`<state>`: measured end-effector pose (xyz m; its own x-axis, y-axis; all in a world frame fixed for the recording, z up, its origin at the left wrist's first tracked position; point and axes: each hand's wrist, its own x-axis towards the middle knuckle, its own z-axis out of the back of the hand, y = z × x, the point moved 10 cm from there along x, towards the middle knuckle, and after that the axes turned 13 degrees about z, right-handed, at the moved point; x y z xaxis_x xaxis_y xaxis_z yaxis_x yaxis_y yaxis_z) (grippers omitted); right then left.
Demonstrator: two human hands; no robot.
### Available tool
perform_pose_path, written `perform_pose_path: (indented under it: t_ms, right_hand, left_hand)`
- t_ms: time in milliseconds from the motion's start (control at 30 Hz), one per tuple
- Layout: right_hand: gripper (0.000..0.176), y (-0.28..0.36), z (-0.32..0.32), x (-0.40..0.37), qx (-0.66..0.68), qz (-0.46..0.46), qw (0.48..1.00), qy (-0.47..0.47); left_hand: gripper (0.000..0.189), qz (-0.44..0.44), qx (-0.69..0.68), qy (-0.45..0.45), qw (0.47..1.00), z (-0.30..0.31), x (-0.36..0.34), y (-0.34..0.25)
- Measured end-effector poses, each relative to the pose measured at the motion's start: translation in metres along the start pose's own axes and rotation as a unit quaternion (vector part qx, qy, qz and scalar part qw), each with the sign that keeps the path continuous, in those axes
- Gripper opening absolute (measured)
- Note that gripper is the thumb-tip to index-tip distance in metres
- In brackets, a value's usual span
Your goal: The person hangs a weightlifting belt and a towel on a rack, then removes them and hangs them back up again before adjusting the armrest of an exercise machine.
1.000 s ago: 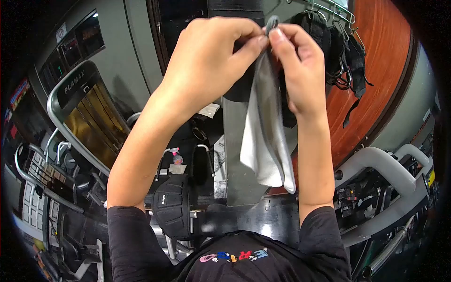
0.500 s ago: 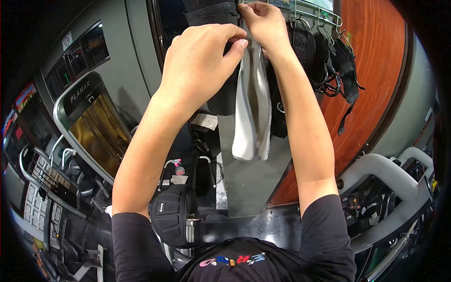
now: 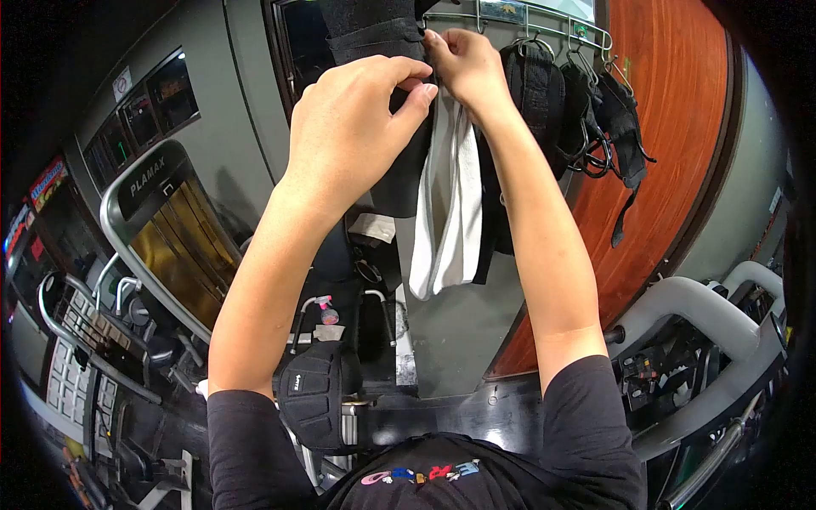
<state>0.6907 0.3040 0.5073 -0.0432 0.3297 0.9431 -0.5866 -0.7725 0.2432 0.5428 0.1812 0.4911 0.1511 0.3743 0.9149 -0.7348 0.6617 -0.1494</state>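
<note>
1. The left hand [image 3: 361,127] was nearest, its thumb and forefinger held a narrow gap apart beside the cloth's upper part. I could not tell whether they gripped fabric; if they did not, that side of the cloth had no sure support from them.

2. The right hand [image 3: 472,72] was bent into a narrow pinch just under the rack. What lay between its fingertips was hidden, so its hold could not be judged. If it had only a thin edge, a small tug could have pulled the fabric out.

3. The long white cloth with grey edging [image 3: 450,212] hung in folds below both hands, partly behind the right wrist. Its loose lower end (free to sway) could have swung against its neighbours or dragged the top sideways.

4. The black fabric item [image 3: 399,170] hung just beside it, so the cloth could have snagged or bunched there, given the crowding.

5. The pale metal wire rack with hooks [image 3: 544,25] stood beyond. Because fingers covered the cloth's top, a missed or half-caught hook could have gone unnoticed, letting it drop.

6. Black straps with metal rings [image 3: 586,127] crowded the hooks to the right; a bump could have tangled them.
</note>
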Motion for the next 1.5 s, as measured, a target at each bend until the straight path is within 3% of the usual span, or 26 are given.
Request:
perform_pose_path:
  t_ms: [167, 200, 300, 367, 433, 500, 600, 700, 767, 833, 933, 1033, 1167, 1300, 1333, 1367, 1433, 1500]
  right_hand:
    - [0.031, -0.007, -0.003, -0.02, 0.075, 0.022, 0.994, -0.077]
    - [0.03, -0.009, -0.003, -0.031, 0.082, 0.008, 0.995, -0.056]
    - [0.034, 0.005, 0.008, -0.061, 0.019, 0.011, 0.998, -0.052]
    - [0.041, 0.026, 0.027, -0.092, 0.037, 0.046, 0.989, -0.136]
    - [0.029, 0.065, 0.043, -0.129, -0.059, 0.135, 0.969, -0.197]
    - [0.019, 0.098, 0.034, -0.166, -0.011, 0.166, 0.968, -0.19]
    - [0.018, 0.125, -0.012, -0.21, 0.1, 0.152, 0.976, -0.123]
    - [0.015, 0.14, -0.072, -0.24, 0.106, 0.157, 0.982, 0.009]
    - [0.012, 0.127, -0.112, -0.259, 0.239, 0.017, 0.969, 0.068]
    - [0.012, 0.123, -0.152, -0.291, 0.292, -0.035, 0.948, 0.119]
    - [0.012, 0.14, -0.22, -0.349, 0.323, -0.102, 0.904, 0.262]
    - [0.013, 0.17, -0.269, -0.395, 0.35, -0.125, 0.86, 0.349]
    - [0.014, 0.221, -0.318, -0.414, 0.386, -0.089, 0.811, 0.43]
    - [0.017, 0.267, -0.351, -0.415, 0.374, -0.001, 0.816, 0.442]
    - [0.019, 0.277, -0.36, -0.422, 0.366, 0.003, 0.801, 0.473]
    - [0.021, 0.285, -0.368, -0.428, 0.357, 0.008, 0.788, 0.502]
    - [0.026, 0.306, -0.377, -0.441, 0.308, 0.144, 0.8, 0.495]
    - [0.039, 0.317, -0.391, -0.469, 0.282, 0.175, 0.765, 0.553]
  left_hand:
    - [0.025, 0.023, -0.005, 0.022, 0.999, 0.001, -0.004, 0.005]
    - [0.025, 0.024, -0.005, 0.022, 0.999, 0.002, -0.006, 0.005]
    - [0.022, 0.028, 0.012, 0.033, 0.999, 0.005, -0.017, 0.006]
    - [0.023, 0.036, -0.032, 0.038, 0.998, 0.007, -0.03, 0.011]
    - [0.026, 0.043, -0.04, 0.033, 0.998, 0.005, -0.044, 0.023]
    - [0.032, 0.064, -0.061, 0.047, 0.995, -0.001, -0.059, 0.04]
    - [0.034, 0.12, -0.107, 0.079, 0.984, -0.006, -0.096, 0.069]
    - [0.031, 0.182, -0.123, 0.109, 0.97, -0.005, -0.164, 0.107]
    - [0.028, 0.248, -0.133, 0.114, 0.953, 0.007, -0.224, 0.135]
    - [0.023, 0.347, -0.124, 0.168, 0.914, 0.021, -0.296, 0.162]
    - [0.021, 0.506, -0.194, 0.139, 0.829, 0.056, -0.401, 0.191]
    - [0.02, 0.61, -0.118, 0.063, 0.781, 0.115, -0.476, 0.215]
    - [0.017, 0.622, -0.006, -0.088, 0.778, 0.198, -0.535, 0.249]
    - [0.028, 0.663, 0.178, -0.222, 0.692, 0.28, -0.653, 0.303]
    - [0.043, 0.65, 0.279, -0.182, 0.683, 0.291, -0.679, 0.313]
    - [0.059, 0.694, 0.305, -0.138, 0.637, 0.291, -0.722, 0.329]
    - [0.07, 0.759, 0.228, -0.077, 0.606, 0.283, -0.782, 0.355]
    - [0.062, 0.772, 0.211, -0.035, 0.599, 0.281, -0.792, 0.366]
